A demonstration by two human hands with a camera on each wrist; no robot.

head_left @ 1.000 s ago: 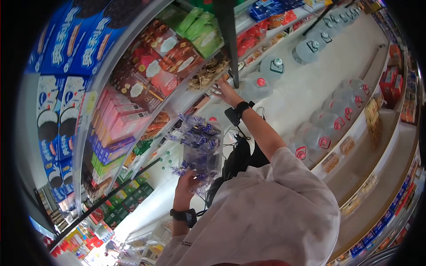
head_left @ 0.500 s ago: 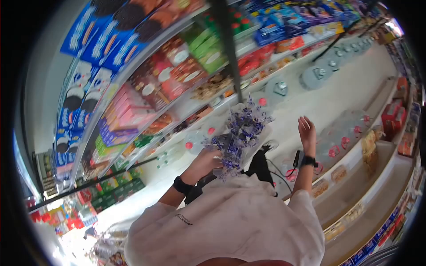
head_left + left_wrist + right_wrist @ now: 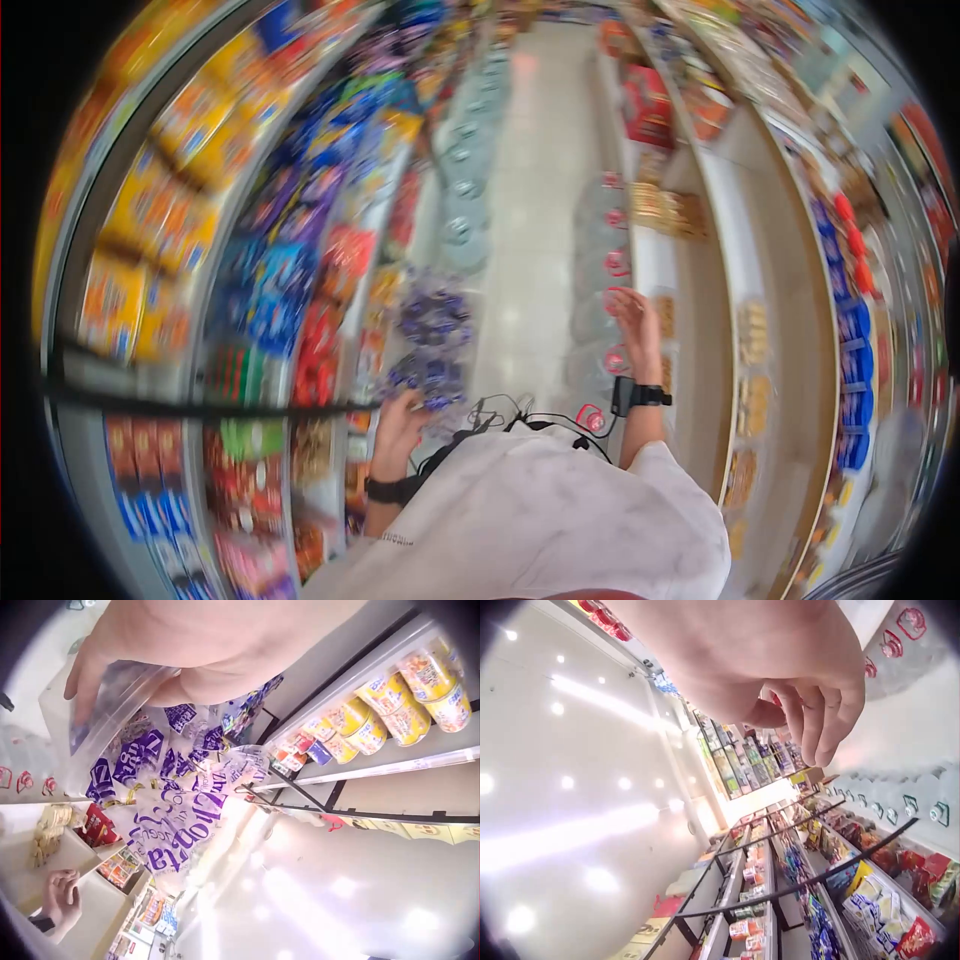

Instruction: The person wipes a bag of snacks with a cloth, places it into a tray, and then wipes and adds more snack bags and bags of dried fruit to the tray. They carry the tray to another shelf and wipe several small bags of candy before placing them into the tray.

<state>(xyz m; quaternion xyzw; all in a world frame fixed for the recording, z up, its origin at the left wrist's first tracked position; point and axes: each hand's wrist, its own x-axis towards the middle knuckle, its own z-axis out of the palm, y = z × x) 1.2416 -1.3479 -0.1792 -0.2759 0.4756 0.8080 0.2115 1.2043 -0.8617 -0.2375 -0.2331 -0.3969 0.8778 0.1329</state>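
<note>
My left hand (image 3: pixel 398 435) grips the near end of a clear plastic box (image 3: pixel 124 712). Fingers and thumb reach round its rim in the left wrist view. Heaped in the box are candies in clear wrappers with purple print (image 3: pixel 176 817), their twisted ends sticking out over the edge. The head view blurs them into a purple cluster at left of centre. Held out at the other side, my right hand (image 3: pixel 640 325) has nothing in it. Its fingers hang loosely bent in the right wrist view, away from the shelf goods.
Snack shelves (image 3: pixel 300 440) line the left side, with a dark bar (image 3: pixel 220 408) crossing in front. Pale shelves (image 3: pixel 700 300) with a few packs run along the right. Large water bottles (image 3: pixel 600 260) stand on both sides of the aisle floor (image 3: pixel 530 200). Cables (image 3: pixel 520 410) hang at the waist.
My view has swung from the left shelf to along the aisle. The right hand has drawn back from the shelf to the right side. The left hand still holds the box.
</note>
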